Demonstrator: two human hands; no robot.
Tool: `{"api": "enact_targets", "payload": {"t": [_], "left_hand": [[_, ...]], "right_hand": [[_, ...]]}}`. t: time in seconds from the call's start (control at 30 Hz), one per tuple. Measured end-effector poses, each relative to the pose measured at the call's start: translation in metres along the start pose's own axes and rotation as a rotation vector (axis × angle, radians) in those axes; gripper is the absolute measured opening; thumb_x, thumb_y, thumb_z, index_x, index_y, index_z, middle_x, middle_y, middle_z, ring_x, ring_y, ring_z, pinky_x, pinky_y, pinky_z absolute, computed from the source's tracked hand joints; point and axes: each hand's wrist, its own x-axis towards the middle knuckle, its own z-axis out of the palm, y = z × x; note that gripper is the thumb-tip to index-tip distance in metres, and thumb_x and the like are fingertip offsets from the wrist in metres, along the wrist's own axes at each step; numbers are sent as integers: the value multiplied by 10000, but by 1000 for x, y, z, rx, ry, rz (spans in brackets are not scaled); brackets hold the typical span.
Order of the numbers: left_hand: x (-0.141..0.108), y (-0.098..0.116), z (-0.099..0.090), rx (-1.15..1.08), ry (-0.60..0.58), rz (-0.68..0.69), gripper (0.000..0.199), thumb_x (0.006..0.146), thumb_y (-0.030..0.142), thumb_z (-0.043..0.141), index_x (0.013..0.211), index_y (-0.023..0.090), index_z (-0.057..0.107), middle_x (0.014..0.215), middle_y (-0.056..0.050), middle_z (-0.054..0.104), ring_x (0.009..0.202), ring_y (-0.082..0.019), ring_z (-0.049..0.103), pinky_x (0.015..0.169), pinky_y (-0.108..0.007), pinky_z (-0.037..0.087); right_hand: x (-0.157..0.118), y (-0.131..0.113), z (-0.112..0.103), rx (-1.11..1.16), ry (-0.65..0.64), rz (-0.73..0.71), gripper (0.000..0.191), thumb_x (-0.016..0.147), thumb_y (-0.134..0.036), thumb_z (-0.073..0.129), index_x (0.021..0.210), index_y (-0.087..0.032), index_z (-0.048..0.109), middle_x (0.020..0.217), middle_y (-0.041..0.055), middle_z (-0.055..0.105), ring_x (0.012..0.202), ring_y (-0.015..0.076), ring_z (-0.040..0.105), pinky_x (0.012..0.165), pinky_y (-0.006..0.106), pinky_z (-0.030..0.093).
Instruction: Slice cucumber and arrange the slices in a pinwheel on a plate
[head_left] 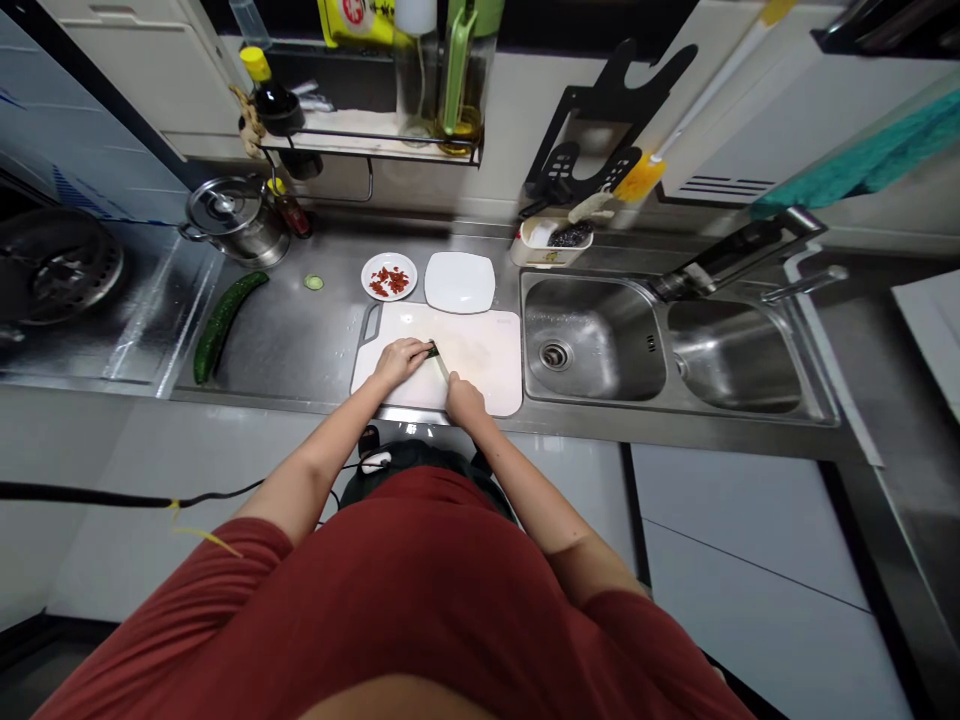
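Note:
My left hand rests on the white cutting board, its closed fingers pressing on a small dark green vegetable piece. The fingers partly cover that piece, so I cannot make out its exact kind. In my right hand is a knife, its blade angled up and left against the piece. Just behind the board stand a white plate of chopped red pieces and a bare white square plate. A long cucumber lies on the counter at the left.
A small pale green slice lies near the cucumber. Behind is a lidded steel pot, with a gas burner farther left. A double sink with a faucet adjoins the board's right side. A bottle rack overhangs the back.

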Motion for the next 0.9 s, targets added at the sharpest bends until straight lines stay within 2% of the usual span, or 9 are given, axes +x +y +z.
{"api": "enact_targets", "payload": {"t": [0.5, 0.9], "left_hand": [[0, 3, -1, 48, 18, 27, 282, 932, 303, 509, 1141, 236, 685, 1049, -58, 700, 961, -171, 635, 855, -308, 494], [0, 5, -2, 53, 9, 6, 275, 931, 299, 510, 1128, 236, 692, 1046, -55, 697, 961, -168, 630, 867, -303, 487]], "right_hand": [[37, -19, -16, 36, 50, -7, 328, 893, -59, 399, 1211, -134, 429, 1083, 147, 659, 1016, 223, 643, 792, 289, 469], [10, -5, -4, 30, -5, 15, 272, 895, -80, 417, 1160, -139, 441, 1030, 155, 657, 975, 246, 648, 758, 306, 468]]}}
